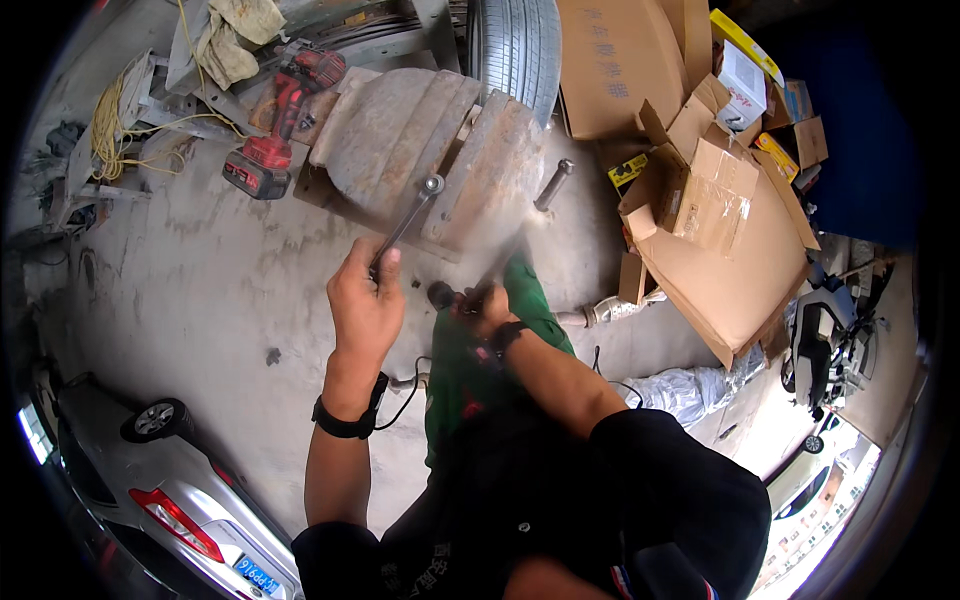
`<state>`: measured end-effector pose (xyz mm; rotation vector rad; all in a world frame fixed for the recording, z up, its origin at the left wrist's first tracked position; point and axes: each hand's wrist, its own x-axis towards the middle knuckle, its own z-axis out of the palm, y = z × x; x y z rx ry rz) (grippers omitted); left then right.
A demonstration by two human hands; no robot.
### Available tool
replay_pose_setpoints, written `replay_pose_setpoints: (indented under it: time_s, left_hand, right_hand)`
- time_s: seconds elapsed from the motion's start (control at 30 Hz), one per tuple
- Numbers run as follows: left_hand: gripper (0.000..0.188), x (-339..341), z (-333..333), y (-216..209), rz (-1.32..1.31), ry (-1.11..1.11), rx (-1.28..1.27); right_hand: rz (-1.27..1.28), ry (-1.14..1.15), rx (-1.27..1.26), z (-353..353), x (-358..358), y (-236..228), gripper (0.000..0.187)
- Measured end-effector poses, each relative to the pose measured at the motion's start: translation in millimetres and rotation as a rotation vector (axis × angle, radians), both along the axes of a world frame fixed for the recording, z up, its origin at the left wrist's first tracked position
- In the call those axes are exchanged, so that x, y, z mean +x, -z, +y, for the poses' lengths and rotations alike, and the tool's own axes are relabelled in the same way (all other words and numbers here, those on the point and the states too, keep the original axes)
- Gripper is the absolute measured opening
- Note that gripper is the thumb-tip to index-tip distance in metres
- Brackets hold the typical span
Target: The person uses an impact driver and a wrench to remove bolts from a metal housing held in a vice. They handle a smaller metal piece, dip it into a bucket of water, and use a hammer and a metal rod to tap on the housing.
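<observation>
My left hand [367,300] is closed around the handle of a metal wrench [405,225]. The wrench's ring end lies over the lower edge of a rusty, slotted metal plate [390,130] on the floor. Low in front of my green trousers, my right hand [490,310] is closed on a dark tool with red parts [445,295]; blur and the fingers hide its exact kind. A red and black cordless impact wrench [285,120] leans at the plate's left. To the plate's right stands a short metal rod with a thicker head [555,183].
A tyre [515,50] stands behind the plate. Cardboard boxes [720,240] crowd the right, with plastic-wrapped material [680,392] below them. Yellow cord [115,135] and metal frames lie at the far left. A silver car [190,500] is at lower left, a motorcycle [825,340] far right.
</observation>
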<state>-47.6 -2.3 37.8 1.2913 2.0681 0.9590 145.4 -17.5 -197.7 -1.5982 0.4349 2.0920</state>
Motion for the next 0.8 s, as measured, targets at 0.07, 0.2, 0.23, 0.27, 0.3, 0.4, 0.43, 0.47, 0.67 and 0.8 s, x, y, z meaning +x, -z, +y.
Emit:
replay_pose_setpoints:
  time_s: [0.07,0.2,0.23,0.27,0.3,0.4,0.43,0.47,0.67,0.8]
  left_hand:
    - [0.015,6,9,-11,-0.061,-0.062,0.005]
    - [0.015,11,18,-7,-0.147,-0.123,-0.069]
    - [0.014,15,18,-7,-0.13,-0.158,-0.082]
    - [0.013,18,18,-8,-0.112,-0.19,-0.094]
    - [0.012,18,15,-7,-0.11,-0.23,-0.09]
    - [0.009,19,9,-6,-0.079,-0.306,-0.094]
    - [0.01,22,10,-7,-0.07,-0.327,-0.091]
    - [0.012,24,12,-7,-0.061,-0.348,-0.088]
    - [0.016,31,16,-17,-0.025,-0.475,-0.048]
    - [0.018,38,13,-16,-0.073,-0.444,-0.078]
  right_hand:
    - [0.055,0.039,0.042,24,18,-1,0.018]
    - [0.133,0.009,0.142,65,45,11,0.022]
    - [0.188,-0.011,0.138,77,48,0,0.024]
    - [0.245,-0.028,0.135,89,54,-6,0.025]
    - [0.302,-0.043,0.13,99,61,-10,0.027]
    - [0.423,-0.176,0.194,129,74,-38,0.03]
    - [0.432,-0.216,0.207,138,81,-49,0.03]
    - [0.398,-0.214,0.204,136,89,-35,0.032]
    - [-0.174,-0.567,0.638,194,134,-81,0.022]
    - [-1.165,-1.003,1.878,305,139,-186,0.04]
